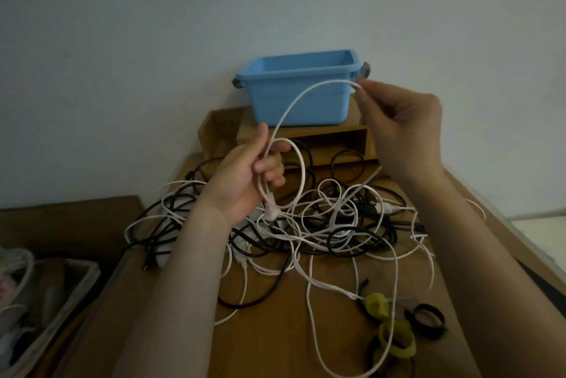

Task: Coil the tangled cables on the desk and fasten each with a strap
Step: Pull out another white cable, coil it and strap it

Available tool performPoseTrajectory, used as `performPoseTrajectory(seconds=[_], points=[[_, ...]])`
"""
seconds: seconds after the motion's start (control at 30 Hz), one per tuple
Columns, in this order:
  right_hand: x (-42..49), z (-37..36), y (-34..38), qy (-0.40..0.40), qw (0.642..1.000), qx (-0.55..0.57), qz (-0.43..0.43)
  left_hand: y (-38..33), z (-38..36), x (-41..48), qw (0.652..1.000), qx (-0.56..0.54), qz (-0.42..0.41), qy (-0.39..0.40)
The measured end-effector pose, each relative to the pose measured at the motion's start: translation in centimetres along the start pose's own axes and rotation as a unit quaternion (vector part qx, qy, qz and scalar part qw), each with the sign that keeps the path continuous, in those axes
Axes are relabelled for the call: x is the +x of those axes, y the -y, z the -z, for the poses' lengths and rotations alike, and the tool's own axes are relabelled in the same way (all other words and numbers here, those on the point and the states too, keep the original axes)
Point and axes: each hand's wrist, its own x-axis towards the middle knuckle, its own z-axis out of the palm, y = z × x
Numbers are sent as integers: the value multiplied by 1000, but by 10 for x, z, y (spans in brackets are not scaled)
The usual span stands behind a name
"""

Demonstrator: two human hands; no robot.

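**White cable held up between both hands over the tangle**

White cable (306,90) arcs through the air above the desk (275,347), strung from one hand to the other. The left hand (245,175) has its fingers curled round the cable, with one loop hanging from the grip and the cable's pale plug (271,212) dangling just under the palm. The right hand (404,129) is raised higher and further back, pinching the cable between thumb and forefinger, the other fingers loosely bent. From that pinch the cable drops back down into the heap.

Beneath the hands lies the heap of cables (321,224), black and white ones crossed over each other across the middle of the wooden top, with white strands trailing toward the near edge. Near the front right lie the straps: a yellow strap (376,305), a second yellow strap (398,339) and a black strap (425,321), all curled into rings, close together.

Behind the heap stands a wooden organiser (337,138), and a blue plastic tub (321,111) sits on top of it against the wall. Down at the left, beside the desk, is a pale lined basket (61,301) with blurred contents.
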Motion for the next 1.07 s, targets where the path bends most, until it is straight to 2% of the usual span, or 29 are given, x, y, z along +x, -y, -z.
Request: performPoseTrajectory(seconds=[0.27,0.4,0.53,0.6,0.67,0.8,0.97,1.07], points=[[-3,-8,-11,91,992,-60,66,6,3,2,995,91,31,31],[-4,-8,-8,138,989,-56,13,5,9,3,994,103,14,45],[-8,-7,4,286,955,1,-80,9,3,8,989,117,-41,-80],[-14,-16,9,357,932,-14,-68,11,-1,10,982,128,-65,-121],[-22,-29,9,388,920,-37,-49,12,-4,9,980,128,-81,-131],[-23,-37,1,372,925,-65,-38,8,-3,8,986,97,-87,-103],[-15,-27,-9,284,957,-15,-62,-1,-4,4,993,108,27,-42],[-13,-26,-15,255,964,-1,-73,-1,-7,3,991,119,53,-34]])
